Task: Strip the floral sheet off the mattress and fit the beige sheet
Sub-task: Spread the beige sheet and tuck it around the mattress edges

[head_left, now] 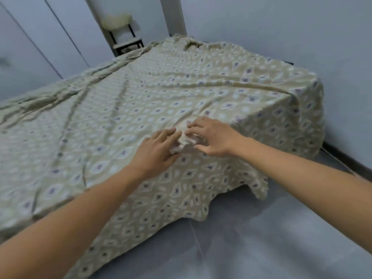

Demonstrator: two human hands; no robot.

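Beige sheet [141, 109] covers the bed, still wrinkled — left hand [157, 152] and right hand [211, 137] pinch a fold; smoothing and tucking remain.

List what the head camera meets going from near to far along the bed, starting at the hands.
Left hand and right hand on a bunched fold of the beige sheet → the sheet's rumpled far edge → chair.
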